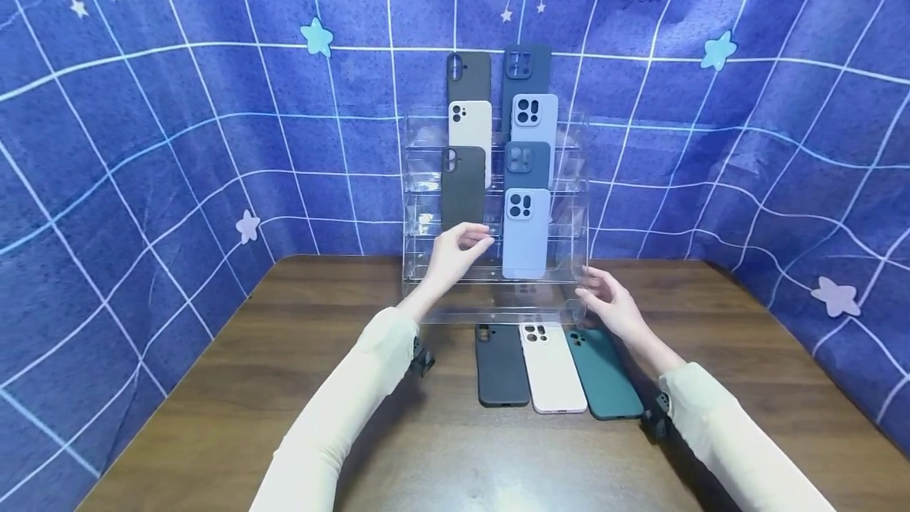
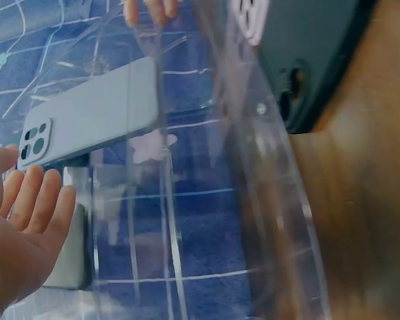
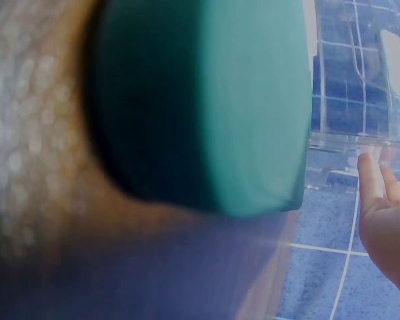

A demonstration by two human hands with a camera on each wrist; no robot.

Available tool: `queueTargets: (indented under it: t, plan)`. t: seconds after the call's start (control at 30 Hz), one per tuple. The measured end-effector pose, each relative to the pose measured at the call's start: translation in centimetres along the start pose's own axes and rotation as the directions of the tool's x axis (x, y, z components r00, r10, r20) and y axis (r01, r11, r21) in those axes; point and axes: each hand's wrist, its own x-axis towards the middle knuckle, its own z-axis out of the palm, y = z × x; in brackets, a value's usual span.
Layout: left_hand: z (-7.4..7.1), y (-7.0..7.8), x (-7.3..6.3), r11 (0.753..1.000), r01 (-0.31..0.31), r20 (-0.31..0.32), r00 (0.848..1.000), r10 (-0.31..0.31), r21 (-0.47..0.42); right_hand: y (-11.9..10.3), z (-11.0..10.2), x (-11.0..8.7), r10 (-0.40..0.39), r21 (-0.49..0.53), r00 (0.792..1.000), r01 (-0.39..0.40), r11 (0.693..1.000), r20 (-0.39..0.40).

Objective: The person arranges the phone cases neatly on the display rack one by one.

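A clear stepped display stand (image 1: 496, 316) holds several phone cases in two columns. My left hand (image 1: 458, 253) is in front of its lower left tiers, just below a dark phone case (image 1: 463, 184). Its fingers are loosely extended with nothing between them; in the left wrist view that hand (image 2: 28, 223) appears beside a light blue phone case (image 2: 97, 110). At the stand's lower right side, my right hand (image 1: 613, 306) touches the clear edge with extended fingers. The right wrist view shows that hand (image 3: 390, 223) under a clear ledge.
On the wooden table (image 1: 298, 385), a black phone case (image 1: 502, 366), a white phone case (image 1: 554, 370) and a green phone case (image 1: 604, 374) lie side by side before the stand. A blue checked cloth (image 1: 213, 141) hangs behind.
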Motion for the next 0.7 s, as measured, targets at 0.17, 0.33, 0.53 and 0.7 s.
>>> queueTargets:
  t: [0.17, 0.33, 0.53, 0.7]
  plan:
    - [-0.1, -0.9, -1.7, 0.999, 0.03, 0.085, 0.996, -0.031, 0.012, 0.0, 0.0, -0.1, -0.011, 0.022, 1.0, 0.011, 1.0, 0.01]
    - [-0.4, -1.8, -3.2, 0.998, 0.028, 0.188, 0.981, -0.038, 0.058, -0.1, 0.0, 0.0, -0.028, 0.02, 1.0, 0.028, 0.999, 0.014]
    - [-0.5, -2.3, -4.7, 0.994, 0.033, 0.272, 0.96, -0.06, 0.103, -0.2, 0.0, 0.0, -0.041, 0.026, 0.999, 0.041, 0.999, 0.014]
    - [-0.2, -2.5, -6.2, 0.994, 0.037, 0.354, 0.932, -0.073, 0.106, 0.0, 0.3, -0.2, -0.031, 0.03, 0.999, 0.031, 0.999, 0.009]
